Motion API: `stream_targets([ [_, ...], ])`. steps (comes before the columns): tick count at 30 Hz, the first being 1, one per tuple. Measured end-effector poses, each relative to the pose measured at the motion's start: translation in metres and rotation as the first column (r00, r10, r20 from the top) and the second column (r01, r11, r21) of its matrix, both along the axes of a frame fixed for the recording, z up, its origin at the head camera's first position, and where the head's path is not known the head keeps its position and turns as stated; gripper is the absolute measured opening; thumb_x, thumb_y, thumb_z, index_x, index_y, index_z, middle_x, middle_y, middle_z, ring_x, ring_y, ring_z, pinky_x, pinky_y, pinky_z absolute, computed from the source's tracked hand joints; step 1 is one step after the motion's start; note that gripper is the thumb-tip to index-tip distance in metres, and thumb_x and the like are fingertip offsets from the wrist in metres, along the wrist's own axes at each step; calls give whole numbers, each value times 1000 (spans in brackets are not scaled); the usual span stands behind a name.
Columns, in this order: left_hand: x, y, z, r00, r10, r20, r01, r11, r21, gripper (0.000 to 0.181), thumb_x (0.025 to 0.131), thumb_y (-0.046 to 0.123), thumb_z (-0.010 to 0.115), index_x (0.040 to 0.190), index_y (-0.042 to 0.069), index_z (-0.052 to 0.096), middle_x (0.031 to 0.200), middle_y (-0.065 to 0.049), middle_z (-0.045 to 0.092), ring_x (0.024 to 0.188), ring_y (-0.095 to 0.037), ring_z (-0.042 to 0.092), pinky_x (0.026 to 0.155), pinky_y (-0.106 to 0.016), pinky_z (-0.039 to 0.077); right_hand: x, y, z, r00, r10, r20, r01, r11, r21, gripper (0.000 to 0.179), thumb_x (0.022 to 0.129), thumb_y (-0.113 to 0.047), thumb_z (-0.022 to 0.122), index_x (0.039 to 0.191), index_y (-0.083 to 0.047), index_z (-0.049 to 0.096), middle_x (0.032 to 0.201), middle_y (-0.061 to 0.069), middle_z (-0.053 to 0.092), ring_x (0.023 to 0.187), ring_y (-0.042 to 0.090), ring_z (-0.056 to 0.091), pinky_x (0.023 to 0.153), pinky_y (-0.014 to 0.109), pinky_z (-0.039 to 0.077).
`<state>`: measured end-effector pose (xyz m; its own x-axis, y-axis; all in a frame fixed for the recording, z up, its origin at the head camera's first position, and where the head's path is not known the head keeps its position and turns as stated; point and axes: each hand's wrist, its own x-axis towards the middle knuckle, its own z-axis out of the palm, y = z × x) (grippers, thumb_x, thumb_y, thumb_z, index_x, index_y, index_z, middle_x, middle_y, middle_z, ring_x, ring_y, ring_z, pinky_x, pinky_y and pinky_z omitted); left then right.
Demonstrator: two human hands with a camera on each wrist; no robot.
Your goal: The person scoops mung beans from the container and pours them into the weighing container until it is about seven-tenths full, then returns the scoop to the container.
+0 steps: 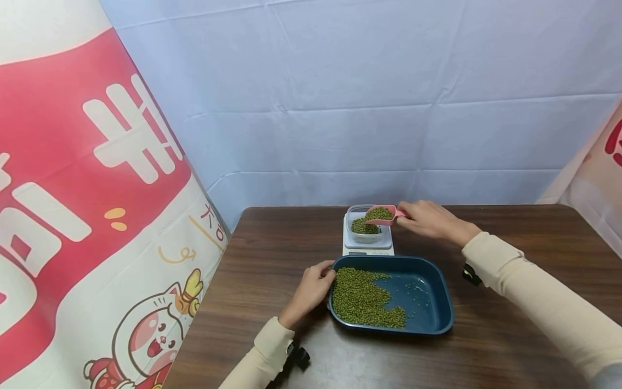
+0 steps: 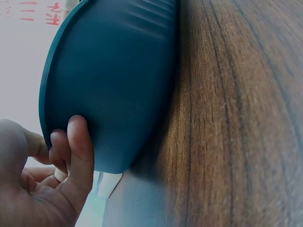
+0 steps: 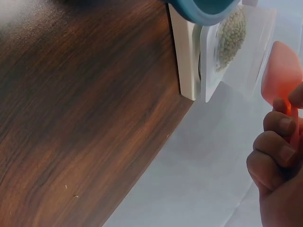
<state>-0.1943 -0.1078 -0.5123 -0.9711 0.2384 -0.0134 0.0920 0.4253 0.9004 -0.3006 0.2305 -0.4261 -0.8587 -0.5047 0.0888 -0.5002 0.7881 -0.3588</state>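
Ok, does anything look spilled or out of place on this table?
Slightly: tiny pale flecks lie on the table in the right wrist view, odd because they're away from the blue tray holding the green beans. Too small to identify.

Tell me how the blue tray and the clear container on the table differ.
The blue tray is opaque, while the clear container is see-through. The blue tray is much larger than the clear container. The blue tray sits on the table; the clear container stands on a white scale. Both hold green beans.
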Motion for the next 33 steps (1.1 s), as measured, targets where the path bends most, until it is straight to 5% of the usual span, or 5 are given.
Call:
stream_targets([
  [33, 0, -1, 0, 1000, 5, -16, -5, 1000, -15, 36, 106, 17, 50, 135, 7, 71, 89, -5, 77, 49, -12, 59, 50, -31, 54, 0, 3, 11, 1000, -17, -3, 17, 998, 63, 15, 104, -24, 59, 94, -13, 62, 66, -2, 47, 55, 11, 38, 53, 29, 31],
])
